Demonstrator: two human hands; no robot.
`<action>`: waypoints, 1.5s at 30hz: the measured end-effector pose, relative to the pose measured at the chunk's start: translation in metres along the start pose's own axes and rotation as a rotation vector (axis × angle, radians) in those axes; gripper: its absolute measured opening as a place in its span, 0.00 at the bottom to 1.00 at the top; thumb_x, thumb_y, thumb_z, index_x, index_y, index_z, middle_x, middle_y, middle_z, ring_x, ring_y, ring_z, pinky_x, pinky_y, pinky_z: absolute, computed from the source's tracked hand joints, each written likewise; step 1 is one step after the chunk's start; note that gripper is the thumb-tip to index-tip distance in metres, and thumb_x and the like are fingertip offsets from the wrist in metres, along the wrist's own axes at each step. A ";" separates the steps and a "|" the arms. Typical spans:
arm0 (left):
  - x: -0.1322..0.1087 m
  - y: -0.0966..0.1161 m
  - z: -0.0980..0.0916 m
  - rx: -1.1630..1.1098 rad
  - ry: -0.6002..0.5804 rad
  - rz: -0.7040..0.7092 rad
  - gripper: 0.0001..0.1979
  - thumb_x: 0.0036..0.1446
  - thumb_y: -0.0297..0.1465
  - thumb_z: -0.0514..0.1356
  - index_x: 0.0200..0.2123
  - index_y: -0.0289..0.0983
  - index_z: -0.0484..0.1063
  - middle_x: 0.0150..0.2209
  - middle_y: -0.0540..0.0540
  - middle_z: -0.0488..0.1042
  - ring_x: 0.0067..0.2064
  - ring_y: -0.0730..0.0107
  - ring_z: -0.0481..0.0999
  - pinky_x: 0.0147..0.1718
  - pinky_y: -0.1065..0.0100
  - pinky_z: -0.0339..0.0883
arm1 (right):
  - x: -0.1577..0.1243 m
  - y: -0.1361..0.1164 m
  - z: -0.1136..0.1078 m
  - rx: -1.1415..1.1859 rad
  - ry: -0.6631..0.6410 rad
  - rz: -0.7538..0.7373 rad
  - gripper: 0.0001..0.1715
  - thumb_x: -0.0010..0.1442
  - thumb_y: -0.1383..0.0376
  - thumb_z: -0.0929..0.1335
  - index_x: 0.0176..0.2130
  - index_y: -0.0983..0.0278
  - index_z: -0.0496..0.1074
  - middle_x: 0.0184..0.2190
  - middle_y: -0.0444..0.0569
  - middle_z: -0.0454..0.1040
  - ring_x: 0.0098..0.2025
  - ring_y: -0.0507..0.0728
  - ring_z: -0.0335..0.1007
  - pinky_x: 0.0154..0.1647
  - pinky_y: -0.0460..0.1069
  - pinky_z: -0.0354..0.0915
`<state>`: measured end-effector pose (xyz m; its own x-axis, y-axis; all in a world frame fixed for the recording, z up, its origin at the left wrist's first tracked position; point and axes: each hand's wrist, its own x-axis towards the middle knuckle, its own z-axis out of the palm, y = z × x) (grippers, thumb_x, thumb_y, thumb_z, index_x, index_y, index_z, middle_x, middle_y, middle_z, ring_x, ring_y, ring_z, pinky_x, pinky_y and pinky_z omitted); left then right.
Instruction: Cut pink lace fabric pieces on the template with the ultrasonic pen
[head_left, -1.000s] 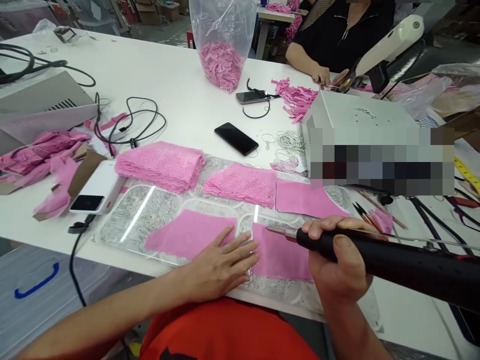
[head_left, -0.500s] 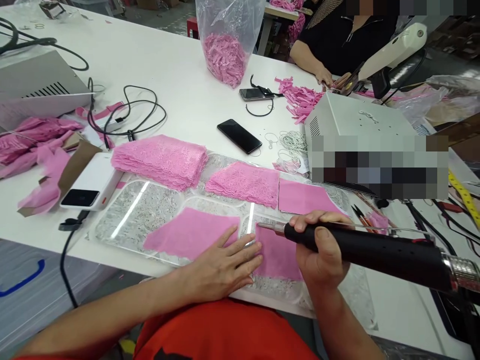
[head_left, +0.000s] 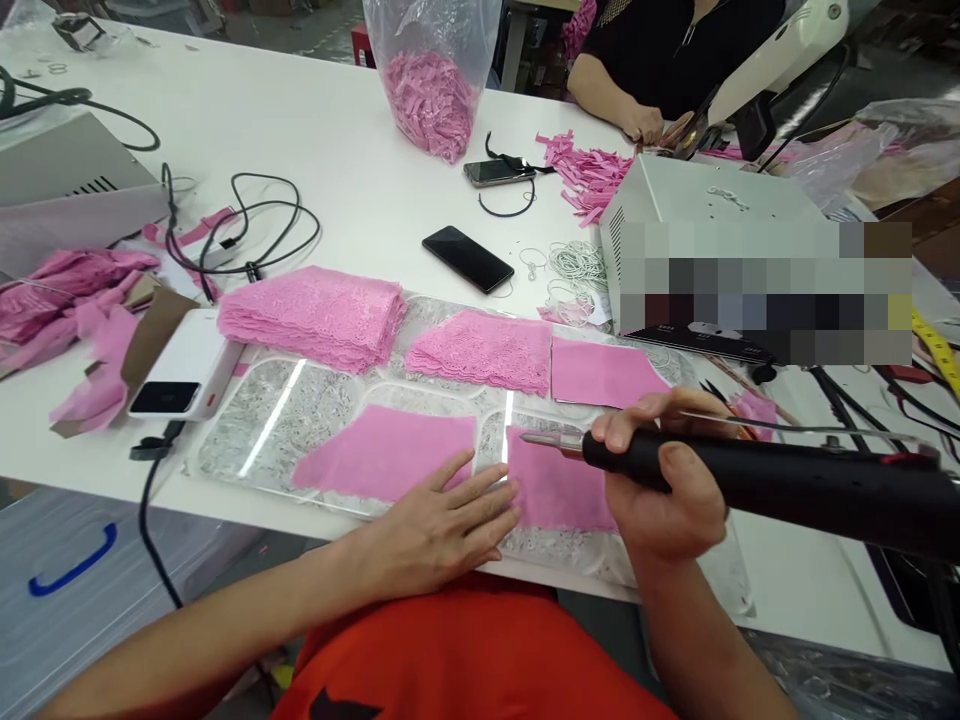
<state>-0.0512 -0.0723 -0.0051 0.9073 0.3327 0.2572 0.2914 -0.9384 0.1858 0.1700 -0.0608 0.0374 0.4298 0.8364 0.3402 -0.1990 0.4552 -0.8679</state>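
My left hand [head_left: 442, 530] lies flat with its fingers spread, over the near edge of a pink fabric piece [head_left: 386, 450] and reaching the edge of a second pink piece [head_left: 551, 495]. My right hand [head_left: 664, 480] is wrapped round a black tool [head_left: 787, 485] with a metal tip, which points left over the second piece's upper left corner. Whether the tip touches the fabric I cannot tell. Behind lie a tall lace stack [head_left: 315, 315], a smaller lace stack [head_left: 484, 350] and a plain pink piece [head_left: 604, 372], along the patterned mat [head_left: 255, 430].
A white power bank [head_left: 184, 370] and looped black cable stand at the left. Further back are a black phone [head_left: 467, 259], a bag of pink strips [head_left: 435, 100] and a grey box [head_left: 675, 210] at the right. A person sits across the table.
The view has shifted slightly. My right hand and the tool have moved a little to the right relative to the fabric. My left hand stays flat in about the same place.
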 end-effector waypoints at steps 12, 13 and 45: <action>-0.006 0.007 0.006 0.048 0.095 -0.008 0.17 0.70 0.33 0.50 0.57 0.34 0.67 0.58 0.43 0.72 0.64 0.60 0.64 0.68 0.53 0.48 | -0.013 0.006 -0.002 0.098 -0.113 0.039 0.06 0.53 0.66 0.69 0.35 0.60 0.70 0.29 0.41 0.71 0.22 0.49 0.67 0.25 0.50 0.68; -0.007 0.007 0.007 0.049 0.092 -0.009 0.17 0.70 0.33 0.50 0.57 0.34 0.67 0.58 0.43 0.72 0.65 0.60 0.64 0.68 0.54 0.48 | -0.013 0.007 -0.002 0.094 -0.115 0.039 0.06 0.53 0.66 0.69 0.35 0.60 0.70 0.29 0.41 0.71 0.22 0.49 0.67 0.25 0.50 0.68; -0.005 0.007 0.006 0.039 0.149 0.031 0.13 0.69 0.30 0.52 0.53 0.35 0.71 0.55 0.46 0.75 0.62 0.62 0.67 0.65 0.59 0.52 | -0.029 -0.008 -0.008 0.153 -0.240 0.092 0.06 0.57 0.67 0.69 0.38 0.61 0.70 0.30 0.41 0.72 0.24 0.48 0.69 0.26 0.49 0.69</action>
<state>-0.0522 -0.0813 -0.0111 0.8618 0.3107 0.4008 0.2777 -0.9505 0.1396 0.1663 -0.0916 0.0318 0.1872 0.9164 0.3539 -0.3656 0.3993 -0.8407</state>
